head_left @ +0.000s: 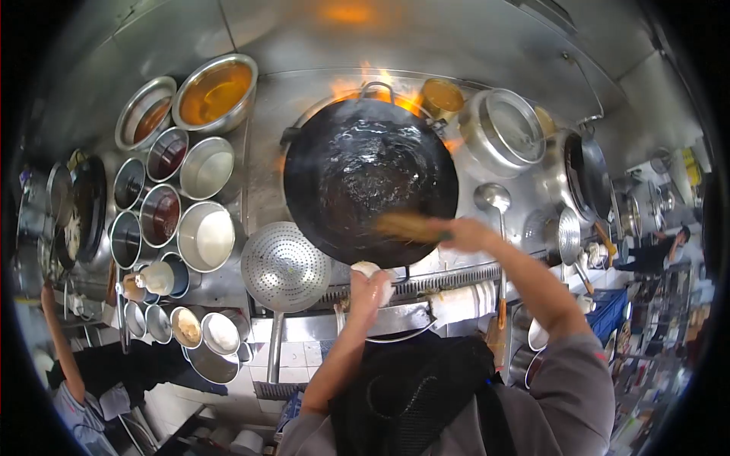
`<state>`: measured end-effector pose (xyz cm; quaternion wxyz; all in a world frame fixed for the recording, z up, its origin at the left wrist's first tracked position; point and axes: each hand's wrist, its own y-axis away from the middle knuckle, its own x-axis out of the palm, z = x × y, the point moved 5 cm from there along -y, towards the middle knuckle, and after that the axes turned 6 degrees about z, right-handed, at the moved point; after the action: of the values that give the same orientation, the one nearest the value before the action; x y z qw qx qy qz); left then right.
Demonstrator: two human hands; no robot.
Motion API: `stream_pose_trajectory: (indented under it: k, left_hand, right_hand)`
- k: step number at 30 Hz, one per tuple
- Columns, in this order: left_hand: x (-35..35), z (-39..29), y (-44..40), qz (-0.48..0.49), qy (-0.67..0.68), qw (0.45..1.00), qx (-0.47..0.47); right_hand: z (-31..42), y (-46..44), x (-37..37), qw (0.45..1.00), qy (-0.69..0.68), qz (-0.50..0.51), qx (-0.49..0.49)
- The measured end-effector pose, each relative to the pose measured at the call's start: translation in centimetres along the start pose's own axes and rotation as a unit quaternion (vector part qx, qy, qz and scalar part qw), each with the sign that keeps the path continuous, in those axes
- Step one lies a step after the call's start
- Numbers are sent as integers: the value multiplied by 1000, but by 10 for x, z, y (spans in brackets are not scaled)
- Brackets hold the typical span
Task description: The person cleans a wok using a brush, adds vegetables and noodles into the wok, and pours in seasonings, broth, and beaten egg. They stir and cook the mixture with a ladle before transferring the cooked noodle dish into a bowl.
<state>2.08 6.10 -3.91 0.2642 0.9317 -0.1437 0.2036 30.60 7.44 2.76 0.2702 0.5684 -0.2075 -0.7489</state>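
Note:
A large black wok point(304, 205) sits over a burner, with bubbling, swirling liquid point(372, 167) inside. My left hand point(366, 292) is closed around a folded white cloth point(369, 269) at the wok's near rim. Whatever part of the wok lies under the cloth is hidden. In my right hand point(465, 234) is a tan wok brush point(407, 226), its bristles pointing left over the near right part of the wok. The brush head is blurred, and I cannot tell whether it touches the metal. Left of my left hand rests a perforated strainer point(285, 266).
Flames point(384, 80) rise behind the wok. A bowl of orange oil point(217, 91) and several sauce pots stand left. On the right are a metal pot point(494, 129), a ladle point(493, 197) and a striped towel point(464, 302). Another person's arm point(65, 342) shows far left.

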Motion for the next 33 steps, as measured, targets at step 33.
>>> stream_pose_trajectory:
  k: [33]
  left_hand:
    - [75,16,62,-11,-577,756,310]
  right_hand:
    - [14,143,19,562,-780,-231,-152]
